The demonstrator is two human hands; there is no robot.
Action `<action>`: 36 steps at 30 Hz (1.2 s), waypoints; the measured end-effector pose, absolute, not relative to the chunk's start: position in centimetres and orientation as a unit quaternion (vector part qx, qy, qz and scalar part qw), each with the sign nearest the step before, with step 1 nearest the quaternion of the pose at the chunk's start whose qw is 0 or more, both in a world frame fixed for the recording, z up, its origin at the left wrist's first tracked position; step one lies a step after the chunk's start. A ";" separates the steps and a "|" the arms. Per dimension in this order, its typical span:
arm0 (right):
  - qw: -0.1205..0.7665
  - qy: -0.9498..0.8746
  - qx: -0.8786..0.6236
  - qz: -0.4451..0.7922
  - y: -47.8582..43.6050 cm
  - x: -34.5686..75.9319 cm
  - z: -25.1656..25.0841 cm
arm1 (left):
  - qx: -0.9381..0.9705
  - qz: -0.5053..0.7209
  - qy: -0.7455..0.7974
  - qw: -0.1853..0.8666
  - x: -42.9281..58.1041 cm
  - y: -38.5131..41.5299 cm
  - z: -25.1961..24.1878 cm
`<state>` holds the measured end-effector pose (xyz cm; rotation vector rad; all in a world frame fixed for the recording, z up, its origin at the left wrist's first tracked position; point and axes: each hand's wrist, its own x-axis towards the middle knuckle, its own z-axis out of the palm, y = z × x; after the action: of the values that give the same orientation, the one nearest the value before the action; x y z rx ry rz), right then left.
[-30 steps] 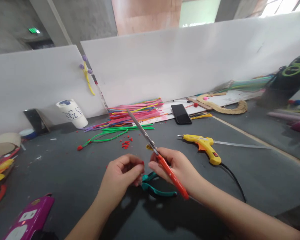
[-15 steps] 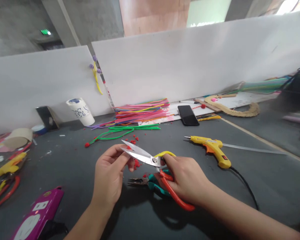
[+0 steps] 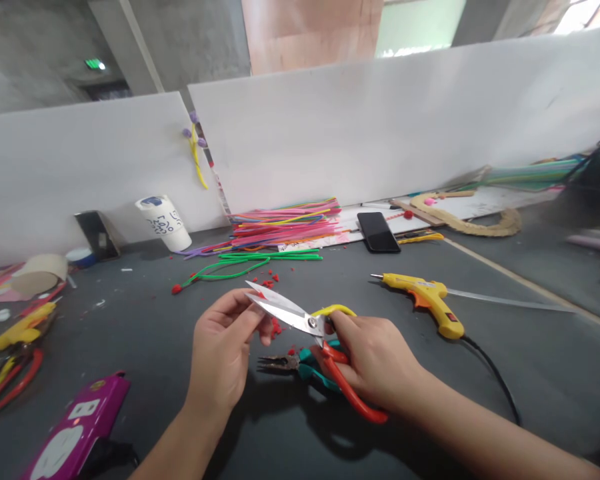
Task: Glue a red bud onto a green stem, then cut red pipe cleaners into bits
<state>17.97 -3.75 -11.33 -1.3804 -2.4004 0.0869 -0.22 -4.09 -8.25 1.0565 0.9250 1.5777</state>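
My right hand (image 3: 375, 353) grips scissors (image 3: 290, 317) with one yellow and one red handle. Their blades point left and stand slightly apart, with the tips at the fingers of my left hand (image 3: 225, 353). That hand is closed in a pinch on a small red piece (image 3: 260, 295), mostly hidden by fingers and blades, with a bit of red showing between the blades. Beneath my right hand lie teal-handled pliers (image 3: 280, 362) on the dark table. Red scraps (image 3: 276, 328) are scattered behind the scissors.
A yellow glue gun (image 3: 425, 293) lies to the right. At the back are pipe cleaners (image 3: 285, 227), green stems (image 3: 240, 267), a phone (image 3: 379, 232) and a white cup (image 3: 164, 223). A purple power strip (image 3: 83, 427) and more scissors (image 3: 17, 363) lie at left.
The scissor blades have drawn a little closer together at the red piece. Both hands keep nearly the same place, and the whole view has shifted slightly.
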 end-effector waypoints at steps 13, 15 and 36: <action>0.167 -0.856 -0.489 0.019 -3.9 17.9 -11.2 | 0.434 0.644 0.394 0.491 -0.2 -4.2 -8.0; 0.165 -0.858 -0.486 0.015 -3.9 17.9 -11.3 | 0.433 0.646 0.392 0.492 -0.3 -4.2 -8.0; 0.211 -0.836 -0.502 0.064 -3.7 18.0 -11.0 | 0.408 0.617 0.417 0.528 -0.8 -3.9 -7.5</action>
<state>17.95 -3.74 -11.03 -1.3965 -2.3238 0.1771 -0.79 -3.90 -7.48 0.9748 0.9969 1.4740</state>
